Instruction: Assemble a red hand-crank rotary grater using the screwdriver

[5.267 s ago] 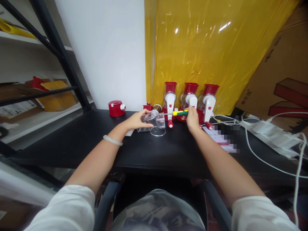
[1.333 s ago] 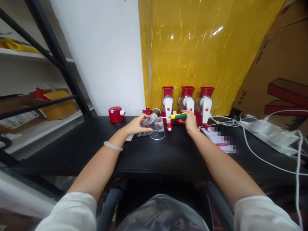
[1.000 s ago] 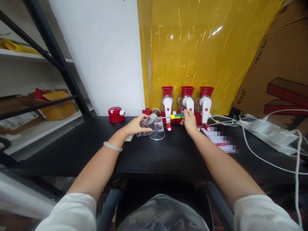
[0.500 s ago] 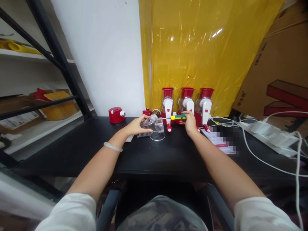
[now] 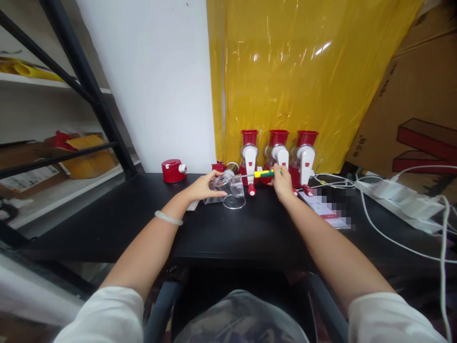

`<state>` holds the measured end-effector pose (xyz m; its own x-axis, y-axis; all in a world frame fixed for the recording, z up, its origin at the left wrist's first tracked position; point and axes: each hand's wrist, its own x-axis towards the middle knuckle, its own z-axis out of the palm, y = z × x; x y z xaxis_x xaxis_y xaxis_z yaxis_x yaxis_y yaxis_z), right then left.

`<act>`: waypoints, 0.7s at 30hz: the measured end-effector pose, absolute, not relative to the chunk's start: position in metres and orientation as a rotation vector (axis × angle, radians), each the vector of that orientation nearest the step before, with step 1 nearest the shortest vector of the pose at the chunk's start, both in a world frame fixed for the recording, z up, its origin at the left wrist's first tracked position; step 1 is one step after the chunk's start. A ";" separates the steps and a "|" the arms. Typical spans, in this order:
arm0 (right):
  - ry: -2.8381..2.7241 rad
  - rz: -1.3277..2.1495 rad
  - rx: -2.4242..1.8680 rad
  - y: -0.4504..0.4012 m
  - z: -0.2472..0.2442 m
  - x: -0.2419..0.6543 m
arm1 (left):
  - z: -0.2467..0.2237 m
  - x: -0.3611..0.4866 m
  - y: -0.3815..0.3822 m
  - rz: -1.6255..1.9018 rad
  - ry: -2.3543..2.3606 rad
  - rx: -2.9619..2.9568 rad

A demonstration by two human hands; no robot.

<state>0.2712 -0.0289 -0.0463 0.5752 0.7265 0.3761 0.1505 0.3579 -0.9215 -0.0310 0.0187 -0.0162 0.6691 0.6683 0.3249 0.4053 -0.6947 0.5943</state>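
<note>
My left hand (image 5: 204, 186) grips a clear plastic grater body (image 5: 233, 193) lying on its side on the black tabletop. A ribbed metal grater drum (image 5: 232, 168) shows just behind it. My right hand (image 5: 283, 183) is closed round the yellow and green handle of a screwdriver (image 5: 263, 174). The screwdriver's shaft points left, level, and its tip meets the right end of the clear body; the exact contact point is too small to make out. Close behind the screwdriver stands a red and white rotary grater (image 5: 249, 155).
Two more rotary graters (image 5: 279, 138) (image 5: 306, 155) stand to the right. A red base (image 5: 173, 171) with a white knob sits at the left. A printed leaflet (image 5: 323, 209), white cables and a power strip (image 5: 407, 202) lie at the right. Cardboard and yellow film (image 5: 278, 71) rise behind.
The screwdriver handle has turned about its axis, with different colour stripes facing up, and my right-hand fingers have shifted on it. My left hand and the clear body hold nearly the same place.
</note>
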 end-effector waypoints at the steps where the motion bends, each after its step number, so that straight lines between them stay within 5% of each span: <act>1: -0.923 0.444 -1.181 -0.029 -0.046 0.271 | -0.016 -0.031 0.019 0.736 0.836 2.407; 21: -0.949 0.467 -1.165 -0.028 -0.048 0.273 | -0.017 -0.031 0.019 0.740 0.814 2.407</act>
<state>0.2733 -0.0282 -0.0481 0.5467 0.7448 0.3826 0.1512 0.3616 -0.9200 -0.0308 0.0191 -0.0170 0.6750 0.6588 0.3323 0.3933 -0.7023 0.5934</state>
